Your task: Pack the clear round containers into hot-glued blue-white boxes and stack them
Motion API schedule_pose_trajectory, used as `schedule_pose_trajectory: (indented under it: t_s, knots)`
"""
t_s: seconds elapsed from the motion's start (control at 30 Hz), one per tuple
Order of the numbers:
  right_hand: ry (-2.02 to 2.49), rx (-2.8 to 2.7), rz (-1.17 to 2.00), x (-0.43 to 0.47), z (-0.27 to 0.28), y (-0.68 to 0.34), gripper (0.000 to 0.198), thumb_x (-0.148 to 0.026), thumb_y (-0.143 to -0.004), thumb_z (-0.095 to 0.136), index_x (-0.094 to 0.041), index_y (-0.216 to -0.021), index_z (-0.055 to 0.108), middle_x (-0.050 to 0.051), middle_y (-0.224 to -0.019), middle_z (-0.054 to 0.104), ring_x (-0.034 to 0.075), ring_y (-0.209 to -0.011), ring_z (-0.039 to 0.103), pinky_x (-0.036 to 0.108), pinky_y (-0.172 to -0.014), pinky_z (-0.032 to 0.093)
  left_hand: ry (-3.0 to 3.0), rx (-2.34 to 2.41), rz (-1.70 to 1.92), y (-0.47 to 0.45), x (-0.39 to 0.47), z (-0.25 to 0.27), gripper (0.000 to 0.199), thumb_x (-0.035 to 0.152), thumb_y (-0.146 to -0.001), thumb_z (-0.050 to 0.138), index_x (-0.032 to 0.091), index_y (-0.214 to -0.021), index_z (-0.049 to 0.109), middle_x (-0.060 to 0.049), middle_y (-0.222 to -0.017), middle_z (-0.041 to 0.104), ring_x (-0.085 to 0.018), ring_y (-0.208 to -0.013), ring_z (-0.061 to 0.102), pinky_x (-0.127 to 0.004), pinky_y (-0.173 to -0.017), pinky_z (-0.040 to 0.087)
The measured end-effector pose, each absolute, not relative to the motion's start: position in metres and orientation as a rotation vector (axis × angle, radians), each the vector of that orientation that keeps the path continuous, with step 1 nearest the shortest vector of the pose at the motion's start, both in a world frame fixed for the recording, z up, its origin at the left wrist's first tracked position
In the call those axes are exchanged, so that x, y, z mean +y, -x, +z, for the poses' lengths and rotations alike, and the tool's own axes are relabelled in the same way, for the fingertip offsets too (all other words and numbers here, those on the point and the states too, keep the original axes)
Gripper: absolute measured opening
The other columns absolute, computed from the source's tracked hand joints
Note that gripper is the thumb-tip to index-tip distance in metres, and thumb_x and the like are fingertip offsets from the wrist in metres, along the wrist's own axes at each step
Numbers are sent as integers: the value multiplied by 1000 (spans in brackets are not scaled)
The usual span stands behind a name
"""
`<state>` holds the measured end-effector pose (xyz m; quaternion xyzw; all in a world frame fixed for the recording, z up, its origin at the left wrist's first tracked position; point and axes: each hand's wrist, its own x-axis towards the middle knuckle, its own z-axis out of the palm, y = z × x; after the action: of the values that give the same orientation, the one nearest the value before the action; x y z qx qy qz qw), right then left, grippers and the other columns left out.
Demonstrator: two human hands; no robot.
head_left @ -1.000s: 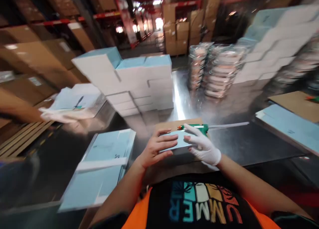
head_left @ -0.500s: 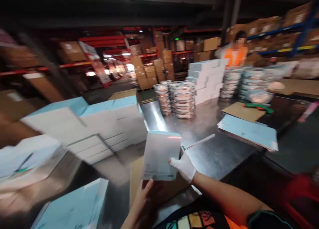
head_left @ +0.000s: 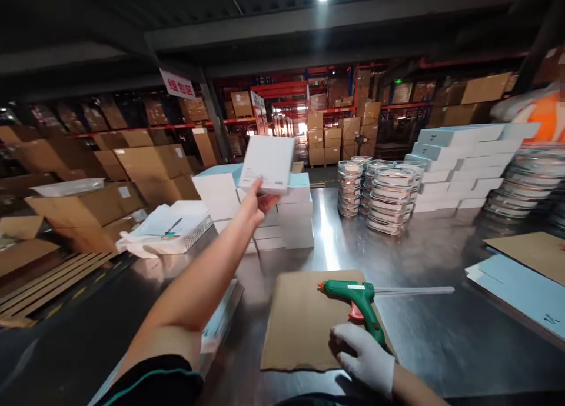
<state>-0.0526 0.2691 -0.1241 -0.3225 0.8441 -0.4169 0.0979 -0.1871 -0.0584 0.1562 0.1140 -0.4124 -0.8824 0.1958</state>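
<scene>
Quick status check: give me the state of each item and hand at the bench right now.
Left hand: raised, holding white box.
White box: closed, held above box stack.
Box stack: resting on table.
Right hand: gloved, on glue gun's handle.
Glue gun: standing on cardboard sheet.

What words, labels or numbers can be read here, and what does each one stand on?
"组包区": red characters on the white hanging sign at the upper left.
Small print on the white box held up in the left hand: too small to read.
White label on the green glue gun by the gloved right hand: too small.
Labels on the cardboard cartons: blurred.
</scene>
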Motion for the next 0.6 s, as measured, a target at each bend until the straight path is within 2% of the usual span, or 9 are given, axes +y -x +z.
schedule_pose_trajectory:
  t_s: [0.07,0.13,0.3,0.37,0.43,0.47,0.5,0.57,0.6]
  knots:
    - [1035,2565,-1229,264,-132,53,15,-17,-72,57,-23,-83,65,7,-98,74,26,-97,67,41,-94,54,-437,-1151,-2408,208,-77,174,37,40,-108,58,14,-135,60,-6,-94,70,-16,-80,71,-31,-79,66]
    - [1070,2584,-1260,261,-138,53,14,-15,-74,55,-23,-81,63,6,-98,73,25,-97,67,40,-94,53,-503,-1168,-2373,219,-90,180,41,41,-109,54,16,-142,54,-7,-102,68,-15,-87,70,-28,-78,65]
    - [1026,2574,-1291,260,-143,52,13,-15,-73,57,-22,-81,65,7,-98,74,25,-100,68,38,-95,53,-560,-1274,-2307,215,-98,163,49,41,-112,43,5,-145,42,-14,-106,64,-18,-94,72,-23,-75,62]
    - [930,2532,-1244,266,-131,50,16,-19,-75,60,-21,-87,70,7,-99,75,25,-97,69,38,-93,54,-581,-1330,-2244,203,-98,143,40,35,-112,41,7,-140,44,-11,-101,64,-16,-88,71,-20,-73,61]
    - [839,2430,-1180,279,-106,50,29,-25,-78,65,-21,-105,75,7,-101,76,24,-93,70,36,-90,56,-606,-1410,-2180,184,-98,109,28,28,-109,46,11,-130,50,-9,-97,65,-14,-81,70,-20,-72,60]
    - [818,2380,-1164,288,-91,51,38,-29,-79,67,-21,-116,76,8,-105,77,25,-95,71,36,-90,57,-608,-1464,-2152,171,-98,87,23,27,-105,52,12,-122,54,-8,-95,66,-14,-79,70,-20,-71,59]
    - [822,2339,-1163,298,-74,52,45,-32,-79,70,-22,-123,75,8,-110,77,25,-98,72,35,-91,57,-582,-1549,-2111,156,-97,62,26,29,-97,66,13,-115,57,-8,-94,68,-16,-80,71,-23,-72,60]
    - [916,2285,-1193,317,-45,55,49,-41,-80,75,-25,-126,76,9,-120,76,26,-109,72,35,-97,56,-464,-1960,-1825,121,-95,11,58,49,-67,91,17,-106,62,-8,-97,72,-24,-83,73,-35,-75,64]
    - [960,2289,-1227,324,-34,57,48,-48,-81,77,-25,-124,78,9,-122,76,27,-112,72,35,-97,56,-408,-2134,-1714,102,-93,-12,71,62,-51,95,19,-100,66,-9,-94,74,-31,-87,74,-44,-77,65]
